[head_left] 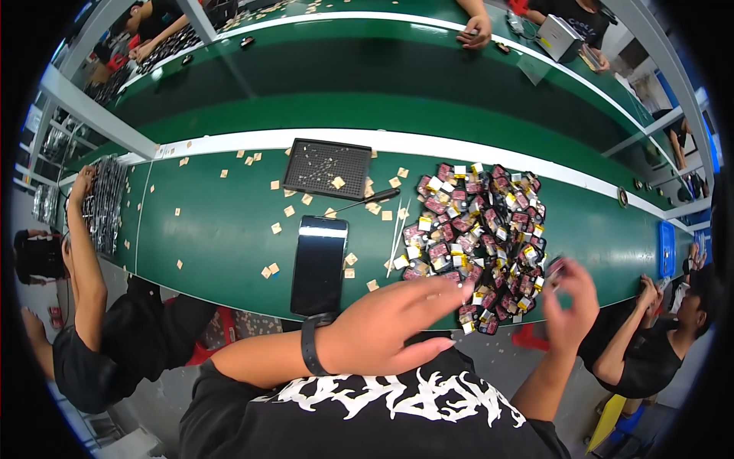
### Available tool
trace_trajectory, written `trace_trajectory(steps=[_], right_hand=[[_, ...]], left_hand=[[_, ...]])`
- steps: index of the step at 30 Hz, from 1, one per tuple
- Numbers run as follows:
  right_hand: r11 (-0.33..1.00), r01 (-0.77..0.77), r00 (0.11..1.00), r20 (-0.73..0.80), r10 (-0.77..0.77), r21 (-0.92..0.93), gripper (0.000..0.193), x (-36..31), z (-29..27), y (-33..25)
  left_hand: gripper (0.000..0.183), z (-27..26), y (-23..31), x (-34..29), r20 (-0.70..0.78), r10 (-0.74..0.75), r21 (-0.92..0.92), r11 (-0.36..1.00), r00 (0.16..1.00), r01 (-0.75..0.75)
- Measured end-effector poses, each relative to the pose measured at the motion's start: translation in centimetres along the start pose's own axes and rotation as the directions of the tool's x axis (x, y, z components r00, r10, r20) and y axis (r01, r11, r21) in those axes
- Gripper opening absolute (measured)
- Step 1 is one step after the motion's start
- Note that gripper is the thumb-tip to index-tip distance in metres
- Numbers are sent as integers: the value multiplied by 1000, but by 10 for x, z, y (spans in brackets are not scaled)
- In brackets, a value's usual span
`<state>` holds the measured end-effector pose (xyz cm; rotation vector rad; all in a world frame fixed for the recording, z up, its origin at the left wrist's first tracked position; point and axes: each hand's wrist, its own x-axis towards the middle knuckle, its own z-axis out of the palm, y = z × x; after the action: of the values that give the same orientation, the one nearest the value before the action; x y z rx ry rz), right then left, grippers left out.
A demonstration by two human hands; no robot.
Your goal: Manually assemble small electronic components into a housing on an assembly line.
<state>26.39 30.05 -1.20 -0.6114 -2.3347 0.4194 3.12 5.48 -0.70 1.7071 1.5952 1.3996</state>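
Note:
A heap of small black electronic modules [462,222] with dark red, white and yellow parts lies on the green table. My left hand [386,325], a black band on its wrist, is stretched out over the heap's near left side. Its fingers are apart, and nothing shows in them. To the right of the heap, my right hand [573,306] is raised with thumb and fingers pinched on a small dark module [556,268]. The fingers cover part of that module.
Left of the heap lie a black phone [319,264], a screwdriver [375,197], white tweezers [398,236] and a black perforated tray [329,170]. Small beige squares are scattered around. A conveyor belt [382,73] runs beyond a white rail. Co-workers sit left, right and across; a blue bin [667,249] stands far right.

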Motion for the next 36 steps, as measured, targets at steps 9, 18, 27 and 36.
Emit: trace_trajectory(steps=[9, 18, 27, 36], right_hand=[[885, 379, 900, 116, -421, 269, 60, -35, 56, -86], [875, 275, 950, 251, -184, -399, 63, -57, 87, -36], [878, 395, 912, 227, -341, -270, 55, -40, 75, -57], [976, 162, 925, 367, -100, -144, 21, 45, 168, -169]], left_hand=[[40, -25, -17, -41, 381, -493, -669, 436, 782, 602], [41, -66, -43, -97, -88, -728, -802, 457, 680, 385], [38, -78, -49, -109, -274, -753, -821, 507, 598, 262], [39, -88, -46, -99, -261, -696, -857, 486, 669, 171]])
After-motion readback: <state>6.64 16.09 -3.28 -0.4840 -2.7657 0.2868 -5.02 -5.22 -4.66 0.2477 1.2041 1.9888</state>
